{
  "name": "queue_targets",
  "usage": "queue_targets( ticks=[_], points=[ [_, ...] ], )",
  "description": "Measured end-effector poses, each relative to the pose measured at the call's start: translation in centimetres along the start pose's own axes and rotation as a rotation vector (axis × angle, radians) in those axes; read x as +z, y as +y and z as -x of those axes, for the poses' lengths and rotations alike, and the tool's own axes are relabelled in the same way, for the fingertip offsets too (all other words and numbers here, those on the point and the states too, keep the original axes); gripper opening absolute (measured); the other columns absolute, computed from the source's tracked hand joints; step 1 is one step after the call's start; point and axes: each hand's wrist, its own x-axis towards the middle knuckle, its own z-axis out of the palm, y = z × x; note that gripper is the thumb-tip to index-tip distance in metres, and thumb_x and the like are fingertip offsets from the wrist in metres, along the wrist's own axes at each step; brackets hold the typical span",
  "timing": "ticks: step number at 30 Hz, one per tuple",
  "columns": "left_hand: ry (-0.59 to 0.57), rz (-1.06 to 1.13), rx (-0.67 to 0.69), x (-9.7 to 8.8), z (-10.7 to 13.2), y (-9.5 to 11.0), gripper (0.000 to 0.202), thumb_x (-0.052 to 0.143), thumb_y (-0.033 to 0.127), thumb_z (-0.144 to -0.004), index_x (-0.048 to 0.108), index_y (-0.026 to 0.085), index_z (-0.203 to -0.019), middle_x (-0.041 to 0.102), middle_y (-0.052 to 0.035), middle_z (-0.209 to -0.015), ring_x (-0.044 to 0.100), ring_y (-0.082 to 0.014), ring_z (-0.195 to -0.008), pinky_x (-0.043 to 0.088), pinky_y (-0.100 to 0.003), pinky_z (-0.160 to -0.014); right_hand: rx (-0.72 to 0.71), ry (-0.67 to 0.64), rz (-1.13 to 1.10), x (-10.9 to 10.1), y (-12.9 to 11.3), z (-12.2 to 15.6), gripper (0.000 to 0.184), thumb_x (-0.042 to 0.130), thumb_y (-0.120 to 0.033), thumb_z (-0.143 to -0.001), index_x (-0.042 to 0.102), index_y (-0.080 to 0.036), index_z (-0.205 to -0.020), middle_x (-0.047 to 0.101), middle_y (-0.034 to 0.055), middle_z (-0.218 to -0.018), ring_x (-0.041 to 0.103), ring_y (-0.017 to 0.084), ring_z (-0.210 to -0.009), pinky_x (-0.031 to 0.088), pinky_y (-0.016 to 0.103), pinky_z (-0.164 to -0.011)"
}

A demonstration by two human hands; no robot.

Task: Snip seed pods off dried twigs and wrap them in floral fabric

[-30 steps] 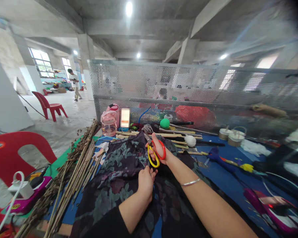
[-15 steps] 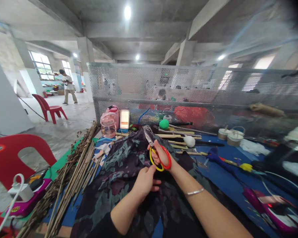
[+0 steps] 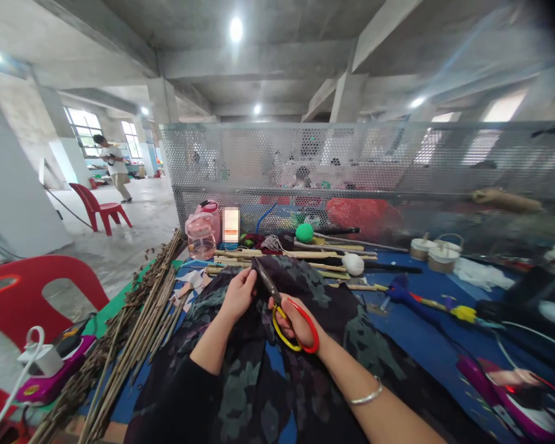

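Note:
Dark camouflage-patterned cloth (image 3: 240, 364) is spread over the blue table in front of me. My left hand (image 3: 239, 295) pinches a fold of this cloth near its far edge. In my right hand (image 3: 300, 320) are scissors (image 3: 268, 282), with one yellow and one red handle loop. Their blades point away and to the left, with the tips beside my left fingers at the cloth. Whether the blades have cloth between them I cannot tell. Through a gap in the cloth below the scissors, blue table surface shows.
Dry stalks (image 3: 143, 308) lie along the left side. Wooden sticks, a green ball (image 3: 304, 232) and a white ball (image 3: 353, 264) lie beyond the cloth. Purple-and-white devices (image 3: 494, 394) sit right and left. A perforated metal screen (image 3: 277, 160) closes the back; a person (image 3: 113, 161) walks far left.
My left hand has moved forward and left, and now pinches the cloth's far edge. The scissors have come lower, their tips now at the cloth. The distant person has stepped left.

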Motion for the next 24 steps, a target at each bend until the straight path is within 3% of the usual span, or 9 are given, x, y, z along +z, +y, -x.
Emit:
queue_targets(
  ticks=[2,5,8,11,14,19,24],
  points=[
    [-0.026,0.076,-0.018,-0.2,0.1,-0.5,0.037,0.062,0.051,-0.07,0.054,0.016,-0.075,0.036,0.0087,-0.045,0.03,-0.0025,-0.035,0.018,-0.013,-0.035,-0.004,-0.006,-0.003,0.0,-0.1,0.1,0.05,0.041,-0.066,-0.078,0.047,-0.017,-0.086,0.033,-0.0099,-0.047,0.022,0.003,-0.033,0.02,0.016,-0.034],
    [0.024,0.242,-0.011,-0.4,0.4,-0.2,0.037,0.067,0.048,-0.067,0.053,0.017,-0.078,0.044,0.0071,-0.052,0.039,-0.0026,-0.041,0.022,-0.011,-0.035,-0.007,-0.036,-0.023,0.1,-0.2,0.3,0.05,0.041,-0.065,-0.079,0.048,-0.017,-0.087,0.032,-0.01,-0.048,0.022,0.002,-0.033,0.02,0.016,-0.034],
    [0.037,0.397,-0.017,-0.6,0.6,0.4,0.038,0.07,0.044,-0.064,0.056,0.018,-0.088,0.058,0.0017,-0.075,0.048,-0.0027,-0.048,0.025,-0.01,-0.034,0.017,-0.088,-0.025,0.4,-0.4,0.5,0.049,0.041,-0.065,-0.079,0.048,-0.017,-0.087,0.032,-0.01,-0.049,0.021,0.002,-0.034,0.019,0.016,-0.034],
    [-0.034,0.46,-0.029,-0.4,0.9,0.5,0.038,0.066,0.044,-0.069,0.058,0.018,-0.095,0.062,-0.0037,-0.094,0.048,-0.0014,-0.046,0.026,-0.011,-0.033,0.038,-0.12,-0.017,0.6,-0.4,0.7,0.05,0.042,-0.066,-0.078,0.048,-0.016,-0.087,0.032,-0.0099,-0.049,0.021,0.002,-0.034,0.019,0.016,-0.034],
    [-0.041,0.449,-0.022,-0.1,1.1,0.2,0.037,0.066,0.045,-0.069,0.058,0.018,-0.093,0.065,-0.005,-0.093,0.048,-0.0021,-0.045,0.029,-0.012,-0.034,0.042,-0.109,-0.019,0.7,-0.3,0.6,0.052,0.042,-0.067,-0.077,0.048,-0.016,-0.087,0.031,-0.0104,-0.049,0.02,0.002,-0.034,0.019,0.016,-0.034],
    [0.056,0.354,-0.006,0.1,1.0,-0.4,0.042,0.072,0.044,-0.062,0.06,0.016,-0.091,0.065,-0.0038,-0.086,0.054,-0.0053,-0.054,0.036,-0.012,-0.039,0.007,-0.077,0.018,0.4,-0.1,0.4,0.053,0.041,-0.069,-0.076,0.047,-0.017,-0.086,0.029,-0.0102,-0.049,0.019,0.003,-0.036,0.02,0.016,-0.034],
    [0.107,0.274,0.031,0.0,0.8,-0.8,0.044,0.072,0.043,-0.062,0.061,0.015,-0.094,0.066,-0.0048,-0.084,0.06,-0.0096,-0.063,0.045,-0.015,-0.048,0.041,-0.101,-0.013,0.8,0.0,0.4,0.059,0.042,-0.075,-0.07,0.044,-0.02,-0.09,0.034,-0.0083,-0.056,0.026,0.004,-0.04,0.024,0.017,-0.039]
  ],
)
